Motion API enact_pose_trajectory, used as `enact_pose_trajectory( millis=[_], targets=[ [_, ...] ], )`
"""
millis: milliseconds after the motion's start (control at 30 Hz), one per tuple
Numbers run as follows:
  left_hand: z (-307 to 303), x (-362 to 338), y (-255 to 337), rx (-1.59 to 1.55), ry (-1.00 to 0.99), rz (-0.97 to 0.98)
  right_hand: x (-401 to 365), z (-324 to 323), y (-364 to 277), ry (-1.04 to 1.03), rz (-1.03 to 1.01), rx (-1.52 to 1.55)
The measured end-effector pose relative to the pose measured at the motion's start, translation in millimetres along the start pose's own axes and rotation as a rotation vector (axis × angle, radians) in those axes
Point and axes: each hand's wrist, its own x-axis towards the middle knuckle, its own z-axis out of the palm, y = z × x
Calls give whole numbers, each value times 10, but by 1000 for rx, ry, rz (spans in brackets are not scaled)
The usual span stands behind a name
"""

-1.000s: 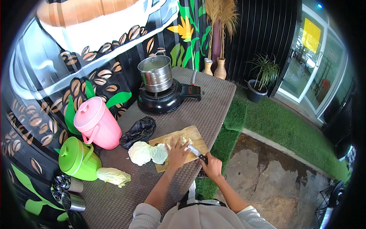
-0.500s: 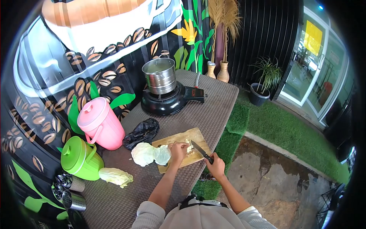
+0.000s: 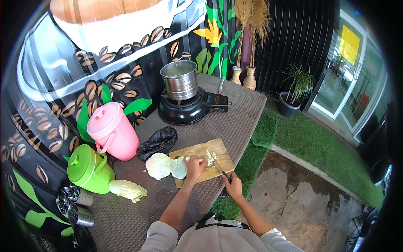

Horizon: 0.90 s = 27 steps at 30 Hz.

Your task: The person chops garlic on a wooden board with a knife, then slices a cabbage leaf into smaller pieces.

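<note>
My right hand point(image 3: 233, 184) is wrapped round the black handle of a knife point(image 3: 218, 166) at the right edge of a wooden cutting board point(image 3: 197, 150). The blade reaches over the board, its tip at a small heap of finely chopped pale pieces point(image 3: 211, 157). Left of that heap, my left hand point(image 3: 195, 168) rests on the board with fingers bent together; whatever they pinch is too small to make out. Just beside this hand lie loose pale cabbage leaves point(image 3: 179, 168) and a round cabbage point(image 3: 159, 166).
A steel pot point(image 3: 179, 80) stands on a black portable stove point(image 3: 182, 111) at the back. Along the wall are a black plastic bag point(image 3: 157, 143), a pink jug point(image 3: 115, 134), a green jug point(image 3: 90, 172), a napa cabbage point(image 3: 127, 190) and metal cups of cutlery point(image 3: 80, 215).
The knife has turned from showing its blade's broad side to nearly edge-on, its tip now at the chopped pieces. My right hand has shifted slightly left and down. My left hand stays nearly in place.
</note>
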Motion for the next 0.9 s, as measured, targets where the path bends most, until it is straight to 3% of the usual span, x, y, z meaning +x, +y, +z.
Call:
enact_pose_trajectory(
  millis=[33, 100, 300, 500, 667, 733, 833, 900],
  targets=[
    [44, -4, -77, 1, 1, -4, -9, 29, 33, -4, 0, 1],
    [94, -47, -231, -152, 196, 242, -30, 73, 56, 13, -31, 76],
    [41, -448, -558, 19, 299, 35, -90, 115, 23, -100, -2, 62],
    [-135, -563, -520, -4, 199, -34, -133, 426, 52, -80, -183, 59],
    [-238, -444, -268, -85, 283, -37, -85, 441, -145, -141, -107, 65],
    [-74, -369, -322, -435, 188, -221, -72, 448, -131, -142, -87, 62],
    [22, -330, -434, -450, 192, -49, -38, 432, -185, -103, -121, 31],
    [-84, -322, -547, -455, 133, -52, -37, 352, -238, -205, 41, 144]
  ],
)
